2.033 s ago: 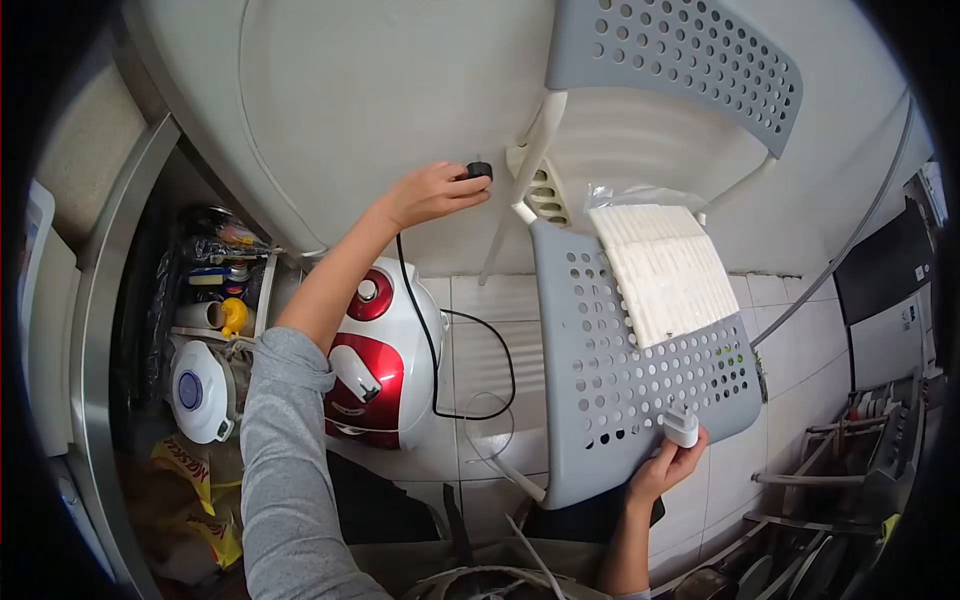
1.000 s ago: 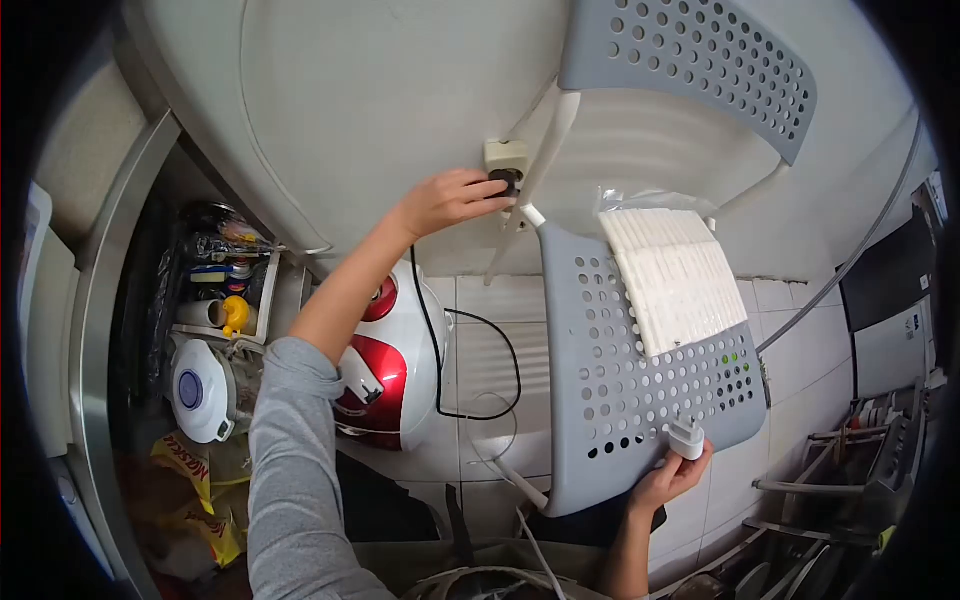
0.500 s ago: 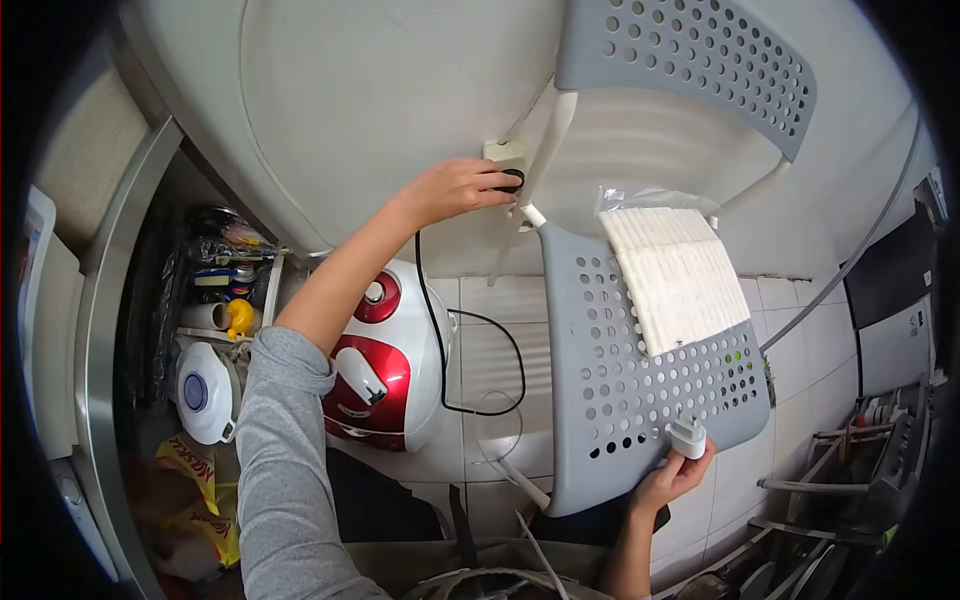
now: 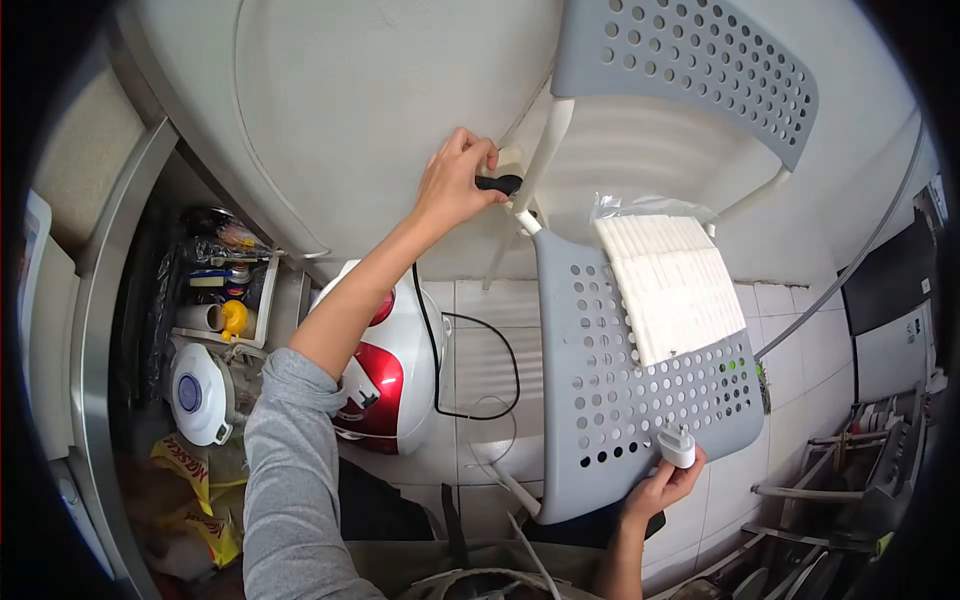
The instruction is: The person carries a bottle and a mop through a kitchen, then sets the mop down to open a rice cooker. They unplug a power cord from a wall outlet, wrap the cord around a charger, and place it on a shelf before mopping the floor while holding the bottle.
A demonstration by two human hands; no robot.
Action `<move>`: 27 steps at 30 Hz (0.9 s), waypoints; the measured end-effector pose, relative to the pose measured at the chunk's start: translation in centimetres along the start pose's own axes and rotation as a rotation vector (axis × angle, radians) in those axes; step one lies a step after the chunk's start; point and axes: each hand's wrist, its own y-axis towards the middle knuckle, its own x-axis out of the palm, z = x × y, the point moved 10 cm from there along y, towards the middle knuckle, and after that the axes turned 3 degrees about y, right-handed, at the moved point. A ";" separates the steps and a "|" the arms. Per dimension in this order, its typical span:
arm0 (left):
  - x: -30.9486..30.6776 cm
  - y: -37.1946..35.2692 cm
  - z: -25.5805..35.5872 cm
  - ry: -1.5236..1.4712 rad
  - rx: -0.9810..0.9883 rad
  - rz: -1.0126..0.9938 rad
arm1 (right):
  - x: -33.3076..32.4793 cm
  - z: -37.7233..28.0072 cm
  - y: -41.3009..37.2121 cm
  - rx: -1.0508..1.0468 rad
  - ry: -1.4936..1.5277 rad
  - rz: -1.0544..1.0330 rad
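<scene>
Against the wall, my left hand (image 4: pixel 455 185) grips a black plug (image 4: pixel 498 185) between thumb and fingers. The plug sits in front of a cream wall socket (image 4: pixel 509 160); whether its pins are inside cannot be made out. A black cord (image 4: pixel 440 350) hangs below and loops beside a red and white appliance (image 4: pixel 400 360). At the front edge of the grey chair seat (image 4: pixel 570 400), my right hand (image 4: pixel 668 487) holds a white charger (image 4: pixel 677 446) with its prongs pointing up.
A wrapped white pad (image 4: pixel 672 285) lies on the chair, below its perforated backrest (image 4: pixel 690 60). An open drawer (image 4: pixel 92 330) at the left holds a white-lidded jar (image 4: pixel 197 393) and packets. A dish rack (image 4: pixel 880 470) stands at the right.
My left hand has turned, its fingers rising above the black plug, and more of the plug shows. My right hand and the charger have shifted slightly left and down in view.
</scene>
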 end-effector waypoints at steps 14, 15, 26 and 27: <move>0.6 -25.2 -6.0 0.463 -0.158 -0.377 | 0.7 -1.4 -0.1 -0.002 0.052 0.022; 0.4 -24.8 -6.4 0.466 -0.255 -0.387 | 1.1 -2.0 0.1 -0.014 0.022 0.015; -1.1 -22.8 -11.5 0.556 -0.606 -0.347 | 1.4 -1.4 -0.3 -0.020 -0.103 -0.098; -1.3 -22.2 -11.7 0.576 -0.619 -0.336 | 1.6 -1.9 -0.4 -0.023 -0.079 -0.086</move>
